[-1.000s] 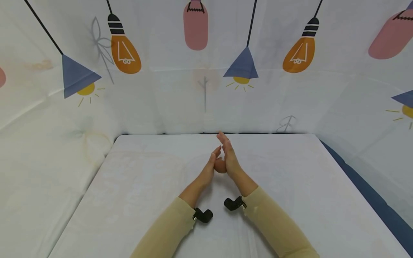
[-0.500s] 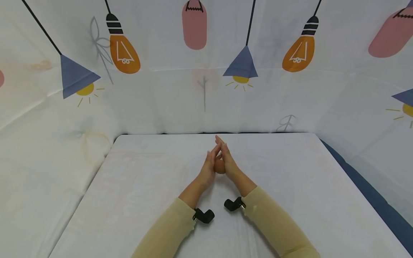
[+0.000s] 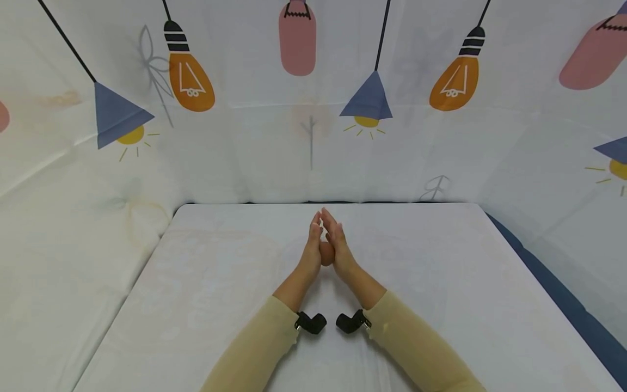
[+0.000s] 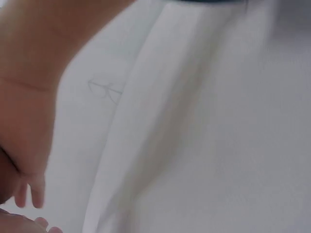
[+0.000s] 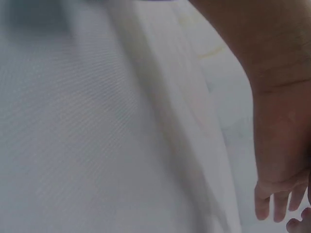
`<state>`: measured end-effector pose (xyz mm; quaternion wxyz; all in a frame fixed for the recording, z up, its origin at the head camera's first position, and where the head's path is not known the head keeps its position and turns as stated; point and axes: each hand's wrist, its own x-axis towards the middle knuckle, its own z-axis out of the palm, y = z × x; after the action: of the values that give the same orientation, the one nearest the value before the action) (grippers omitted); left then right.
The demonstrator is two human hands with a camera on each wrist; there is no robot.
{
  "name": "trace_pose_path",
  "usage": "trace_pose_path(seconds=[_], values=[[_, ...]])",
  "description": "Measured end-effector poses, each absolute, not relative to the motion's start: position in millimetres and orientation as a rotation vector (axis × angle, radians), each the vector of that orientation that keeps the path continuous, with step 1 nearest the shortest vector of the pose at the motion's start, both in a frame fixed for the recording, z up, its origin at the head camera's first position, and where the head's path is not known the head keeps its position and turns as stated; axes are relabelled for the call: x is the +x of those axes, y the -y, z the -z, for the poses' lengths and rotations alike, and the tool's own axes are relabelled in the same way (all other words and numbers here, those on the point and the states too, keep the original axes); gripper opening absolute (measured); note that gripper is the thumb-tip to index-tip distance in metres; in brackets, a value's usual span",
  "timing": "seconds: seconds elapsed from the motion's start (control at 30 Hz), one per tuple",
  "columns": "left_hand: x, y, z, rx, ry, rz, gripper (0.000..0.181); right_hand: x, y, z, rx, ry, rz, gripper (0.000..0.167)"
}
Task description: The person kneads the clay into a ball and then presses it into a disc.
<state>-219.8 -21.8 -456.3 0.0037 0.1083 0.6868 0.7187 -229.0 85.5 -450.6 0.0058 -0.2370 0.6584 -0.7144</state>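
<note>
A small reddish-brown ball (image 3: 326, 253) sits between two upright palms in the head view. My left hand (image 3: 309, 251) presses it from the left with fingers stretched out. From the other side my right hand (image 3: 344, 253) presses it, its fingers straight too. The fingertips of both hands lean close together ahead of the ball. In the left wrist view, the left hand (image 4: 26, 126) shows from the side, with part of the brown ball (image 4: 6, 178) at the frame edge. The right wrist view has the right hand (image 5: 282, 133) pointing down; the ball is mostly hidden there.
A white-covered table (image 3: 220, 283) lies under the hands. Behind it hangs a white cloth (image 3: 264, 147) printed with lamps and bulbs. Black wrist cameras (image 3: 311, 323) stick out from the beige sleeves (image 3: 254, 348). Dark blue fabric (image 3: 553, 272) shows along the right edge.
The palms have slid against each other: the left hand went forward, while the right drew back a little. The ball between them has shifted slightly left.
</note>
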Motion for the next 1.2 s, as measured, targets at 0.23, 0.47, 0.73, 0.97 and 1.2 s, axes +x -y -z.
trace_pose_path(seconds=[0.23, 0.47, 0.73, 0.97, 1.2], values=[[-222, 25, 460, 0.361, -2.228, -2.134, 0.07, -229, -88, 442, -0.788, -2.047, 2.32, 0.089], [-220, 24, 466, 0.439, -2.202, -2.06, 0.074, -233, -92, 438, -0.74, -1.988, 2.501, 0.08], [-214, 20, 462, 0.574, -2.059, -2.102, 0.064, -243, -95, 439, -0.551, -2.099, 2.599, 0.058], [-213, 17, 460, 0.686, -1.931, -2.289, 0.071, -247, -93, 450, -0.468, -2.08, 2.413, 0.06], [-215, 18, 458, 0.663, -2.041, -2.35, 0.075, -237, -85, 453, -0.467, -1.915, 2.344, 0.067]])
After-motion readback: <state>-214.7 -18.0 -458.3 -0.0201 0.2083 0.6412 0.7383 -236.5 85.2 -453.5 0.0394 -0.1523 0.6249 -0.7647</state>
